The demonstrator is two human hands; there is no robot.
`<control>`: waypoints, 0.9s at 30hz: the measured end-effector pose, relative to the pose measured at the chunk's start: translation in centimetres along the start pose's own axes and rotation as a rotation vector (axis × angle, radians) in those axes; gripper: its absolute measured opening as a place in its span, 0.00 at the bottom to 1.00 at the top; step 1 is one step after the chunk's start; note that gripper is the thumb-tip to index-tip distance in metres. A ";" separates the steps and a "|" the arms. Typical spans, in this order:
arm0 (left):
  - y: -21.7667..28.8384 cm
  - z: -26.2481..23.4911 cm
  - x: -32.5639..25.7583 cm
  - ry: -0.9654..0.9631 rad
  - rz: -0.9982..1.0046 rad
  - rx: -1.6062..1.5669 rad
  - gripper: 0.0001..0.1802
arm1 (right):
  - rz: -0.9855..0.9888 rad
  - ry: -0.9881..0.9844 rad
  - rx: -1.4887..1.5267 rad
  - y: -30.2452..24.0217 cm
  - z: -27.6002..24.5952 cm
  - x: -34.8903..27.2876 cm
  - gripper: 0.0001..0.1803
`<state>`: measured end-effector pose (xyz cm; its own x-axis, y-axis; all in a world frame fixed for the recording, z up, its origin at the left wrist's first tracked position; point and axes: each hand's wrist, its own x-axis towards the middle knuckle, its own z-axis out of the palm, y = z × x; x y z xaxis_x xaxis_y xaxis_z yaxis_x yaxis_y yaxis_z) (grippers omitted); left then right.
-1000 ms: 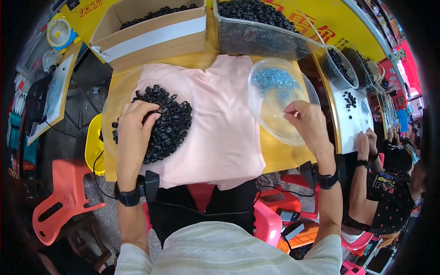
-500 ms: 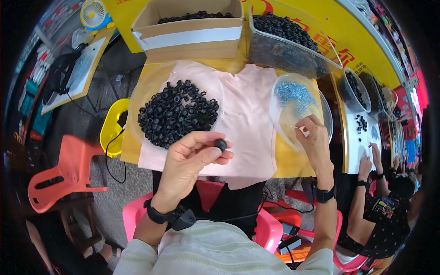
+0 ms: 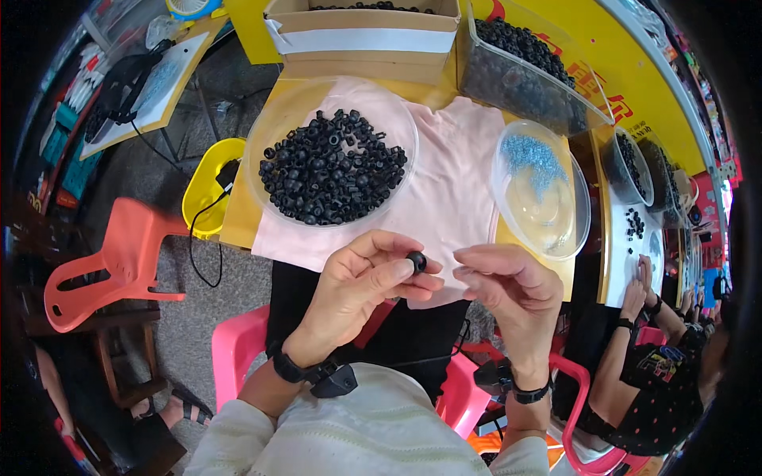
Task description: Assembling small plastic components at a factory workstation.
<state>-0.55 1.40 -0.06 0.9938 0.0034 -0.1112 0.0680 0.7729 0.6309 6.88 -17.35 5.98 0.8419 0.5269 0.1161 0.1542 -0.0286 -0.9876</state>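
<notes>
Fingers of our left hand (image 3: 361,274) pinch a small black bead (image 3: 416,261) near our chest; our right hand (image 3: 508,289) curls narrow beside it. We judge it light, hard, slippery; grip its sides.

An open brown cardboard box (image 3: 361,36) with a white strip across its front stands at twelve o'clock. A yellow banner (image 3: 627,71) with red marks runs toward two o'clock.
</notes>
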 end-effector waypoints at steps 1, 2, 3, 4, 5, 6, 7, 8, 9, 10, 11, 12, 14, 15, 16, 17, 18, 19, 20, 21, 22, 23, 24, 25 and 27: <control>0.0 0.0 -0.1 -0.030 0.004 -0.017 0.15 | -0.112 -0.034 0.000 0.4 0.3 0.2 0.11; 0.2 0.3 -0.2 -0.020 0.006 -0.005 0.15 | -0.100 -0.022 0.023 0.5 0.7 0.2 0.11; 0.5 0.9 -0.4 -0.010 0.010 0.008 0.15 | -0.091 -0.012 0.045 0.6 1.0 0.2 0.11; 0.7 1.4 -0.5 0.000 0.016 0.021 0.15 | -0.081 -0.002 0.068 0.6 1.2 0.2 0.11; 0.6 1.3 -0.5 -0.001 0.016 0.023 0.14 | -0.082 0.008 0.077 0.7 1.4 0.1 0.11; 0.4 1.2 -0.5 -0.002 0.020 0.025 0.14 | -0.085 0.016 0.085 0.7 1.6 0.1 0.11; 0.3 1.2 -0.6 -0.003 0.024 0.027 0.14 | -0.088 0.023 0.093 0.6 1.7 0.1 0.11; 0.3 1.4 -0.6 -0.007 0.032 0.032 0.14 | -0.102 0.022 0.076 0.7 1.8 0.1 0.12; 0.3 1.5 -0.6 -0.010 0.039 0.035 0.13 | -0.114 0.020 0.059 0.8 1.7 0.1 0.12; 0.3 1.6 -0.7 -0.012 0.046 0.039 0.13 | -0.127 0.018 0.042 0.9 1.7 0.1 0.12; 0.3 1.6 -0.7 -0.026 0.046 0.028 0.13 | -0.145 0.014 0.018 1.0 1.6 0.1 0.13; 0.4 1.5 -0.7 -0.040 0.044 0.018 0.13 | -0.162 0.010 -0.005 1.1 1.6 0.2 0.13; 0.3 1.2 -0.8 -0.043 0.042 0.014 0.13 | -0.190 0.004 -0.088 1.0 1.6 0.2 0.14; 0.1 0.9 -0.8 -0.032 0.042 0.021 0.13 | -0.202 0.001 -0.146 0.7 1.6 0.2 0.14; 0.0 0.7 -0.8 -0.021 0.043 0.029 0.13 | -0.214 -0.001 -0.204 0.6 1.7 0.2 0.14; 0.0 0.7 -0.7 -0.016 0.030 0.000 0.13 | -0.262 0.004 -0.286 0.7 1.9 0.2 0.15; 0.1 0.8 -0.7 -0.014 0.016 -0.030 0.13 | -0.309 0.011 -0.371 0.7 2.0 0.2 0.16; 0.1 0.9 -0.6 -0.012 0.001 -0.061 0.13 | -0.356 0.018 -0.456 0.8 2.1 0.2 0.16; 0.1 0.7 -0.6 -0.008 0.004 -0.074 0.13 | -0.437 0.021 -0.526 1.1 2.2 0.4 0.17; -0.1 0.3 -0.5 -0.005 0.008 -0.087 0.13 | -0.518 0.024 -0.595 1.4 2.4 0.7 0.18; -0.3 -0.1 -0.4 -0.001 0.012 -0.101 0.13 | -0.600 0.027 -0.665 1.6 2.6 1.1 0.18; -0.4 -0.5 -0.3 0.014 0.009 -0.121 0.13 | -0.609 -0.005 -0.703 1.5 2.8 1.4 0.19; -0.4 -1.0 -0.1 0.027 0.007 -0.140 0.12 | -0.620 -0.035 -0.743 1.5 3.0 1.8 0.20; -0.5 -1.5 0.1 0.040 0.004 -0.158 0.12 | -0.630 -0.065 -0.782 1.4 3.2 2.2 0.21; -0.5 -2.6 0.5 0.059 0.005 -0.204 0.12 | -0.550 -0.145 -0.768 1.0 3.4 3.6 0.16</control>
<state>-0.31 2.66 -2.44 0.9868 0.0403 -0.1569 0.0375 0.8852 0.4637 8.35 -12.58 5.10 0.4862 0.7317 0.4778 0.8498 -0.2684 -0.4537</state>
